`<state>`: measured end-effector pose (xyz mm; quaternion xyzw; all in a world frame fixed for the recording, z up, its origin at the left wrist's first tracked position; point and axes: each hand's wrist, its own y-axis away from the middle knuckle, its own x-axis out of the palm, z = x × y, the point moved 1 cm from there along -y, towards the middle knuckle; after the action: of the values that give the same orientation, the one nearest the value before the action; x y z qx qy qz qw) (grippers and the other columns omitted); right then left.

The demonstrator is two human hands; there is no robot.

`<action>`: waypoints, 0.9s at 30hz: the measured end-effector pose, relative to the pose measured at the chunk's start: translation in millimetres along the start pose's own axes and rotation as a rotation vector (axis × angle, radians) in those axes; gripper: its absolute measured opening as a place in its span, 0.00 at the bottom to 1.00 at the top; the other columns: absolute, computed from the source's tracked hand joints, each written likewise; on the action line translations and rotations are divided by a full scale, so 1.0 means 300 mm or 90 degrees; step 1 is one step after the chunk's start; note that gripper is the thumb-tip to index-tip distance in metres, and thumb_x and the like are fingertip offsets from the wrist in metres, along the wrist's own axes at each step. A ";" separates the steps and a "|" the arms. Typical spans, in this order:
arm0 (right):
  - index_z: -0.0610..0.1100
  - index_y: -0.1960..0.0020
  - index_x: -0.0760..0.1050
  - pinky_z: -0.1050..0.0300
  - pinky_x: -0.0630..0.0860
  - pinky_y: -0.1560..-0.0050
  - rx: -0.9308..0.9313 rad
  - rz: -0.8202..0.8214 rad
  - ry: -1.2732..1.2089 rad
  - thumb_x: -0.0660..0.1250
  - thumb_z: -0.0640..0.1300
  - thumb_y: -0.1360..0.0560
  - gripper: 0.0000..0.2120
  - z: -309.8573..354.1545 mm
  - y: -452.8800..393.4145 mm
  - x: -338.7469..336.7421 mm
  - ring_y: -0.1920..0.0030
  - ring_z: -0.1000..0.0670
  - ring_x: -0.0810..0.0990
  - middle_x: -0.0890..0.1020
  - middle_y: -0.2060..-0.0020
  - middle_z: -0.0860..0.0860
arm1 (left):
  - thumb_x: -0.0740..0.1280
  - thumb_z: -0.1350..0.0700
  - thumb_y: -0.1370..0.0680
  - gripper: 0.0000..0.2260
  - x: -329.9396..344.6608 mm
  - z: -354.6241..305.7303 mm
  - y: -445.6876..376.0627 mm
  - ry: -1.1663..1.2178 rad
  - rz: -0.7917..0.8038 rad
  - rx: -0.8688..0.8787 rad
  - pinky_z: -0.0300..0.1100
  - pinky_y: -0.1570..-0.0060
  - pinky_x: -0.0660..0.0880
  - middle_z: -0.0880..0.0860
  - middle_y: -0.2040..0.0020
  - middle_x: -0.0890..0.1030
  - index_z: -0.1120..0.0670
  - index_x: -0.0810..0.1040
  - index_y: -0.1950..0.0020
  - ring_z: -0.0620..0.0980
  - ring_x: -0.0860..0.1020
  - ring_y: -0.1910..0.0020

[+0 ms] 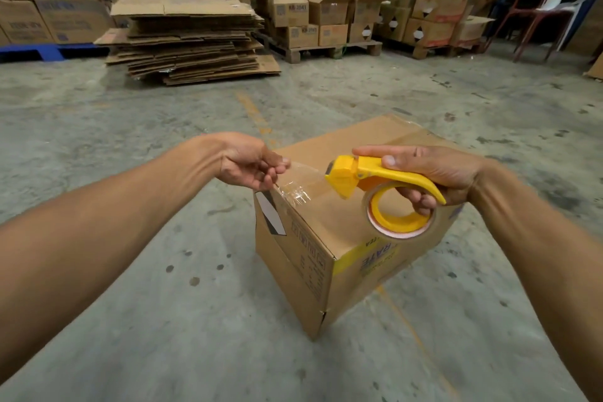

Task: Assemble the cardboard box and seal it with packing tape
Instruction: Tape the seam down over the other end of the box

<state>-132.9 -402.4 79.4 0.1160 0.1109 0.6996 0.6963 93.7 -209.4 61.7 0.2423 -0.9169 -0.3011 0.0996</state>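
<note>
A closed brown cardboard box [313, 254] stands on the concrete floor in front of me, with tape across its far top. My right hand [434, 173] grips a yellow tape dispenser [375, 186] holding a roll of clear tape, just above the box top. A stretch of clear tape [303, 178] runs from the dispenser's cutter leftward. My left hand [251, 163] pinches the free end of that tape above the box's left top edge. The tape end looks crumpled where it meets the box edge.
A tall stack of flattened cardboard [189, 39] lies on the floor ahead. Behind it stand pallets of boxes [326, 16], some open. A red chair [541, 10] is at the far right, a blue pallet [42, 50] at the far left.
</note>
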 end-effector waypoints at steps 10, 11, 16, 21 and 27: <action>0.60 0.35 0.77 0.58 0.76 0.77 0.067 -0.040 0.044 0.80 0.57 0.39 0.33 -0.031 0.080 0.004 0.78 0.49 0.74 0.76 0.69 0.38 | 0.64 0.63 0.21 0.06 -0.139 -0.044 -0.115 -0.142 -0.012 -0.038 0.35 0.70 0.74 0.53 0.66 0.74 0.59 0.78 0.56 0.45 0.69 0.68; 0.60 0.35 0.77 0.58 0.76 0.77 0.073 -0.051 0.064 0.79 0.56 0.37 0.30 -0.037 0.072 0.013 0.76 0.49 0.74 0.75 0.64 0.37 | 0.63 0.63 0.21 0.06 -0.133 -0.042 -0.130 -0.163 -0.023 -0.044 0.37 0.68 0.74 0.53 0.65 0.74 0.58 0.78 0.56 0.45 0.69 0.67; 0.57 0.34 0.76 0.57 0.77 0.76 0.068 -0.112 0.090 0.68 0.47 0.24 0.19 0.008 -0.001 0.110 0.77 0.48 0.74 0.78 0.70 0.42 | 0.63 0.60 0.20 0.03 -0.119 -0.079 -0.202 -0.291 -0.130 -0.001 0.40 0.64 0.71 0.52 0.64 0.72 0.56 0.77 0.50 0.47 0.67 0.66; 0.52 0.34 0.75 0.55 0.77 0.76 0.027 -0.178 0.068 0.70 0.44 0.24 0.19 0.061 -0.106 0.204 0.77 0.46 0.75 0.79 0.68 0.40 | 0.63 0.59 0.19 0.01 -0.161 -0.128 -0.255 -0.359 -0.195 0.050 0.39 0.66 0.68 0.51 0.63 0.69 0.55 0.74 0.49 0.46 0.64 0.68; 0.47 0.32 0.74 0.57 0.76 0.79 -0.005 -0.217 0.045 0.70 0.40 0.24 0.21 0.068 -0.211 0.271 0.80 0.46 0.74 0.80 0.73 0.41 | 0.64 0.58 0.20 0.02 -0.252 -0.112 -0.321 -0.357 -0.200 0.019 0.38 0.68 0.66 0.51 0.65 0.69 0.55 0.72 0.51 0.46 0.63 0.69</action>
<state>-66.5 -320.8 79.4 0.0685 0.1506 0.5755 0.8009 206.9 -255.7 27.8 0.2901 -0.8642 -0.3542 -0.2084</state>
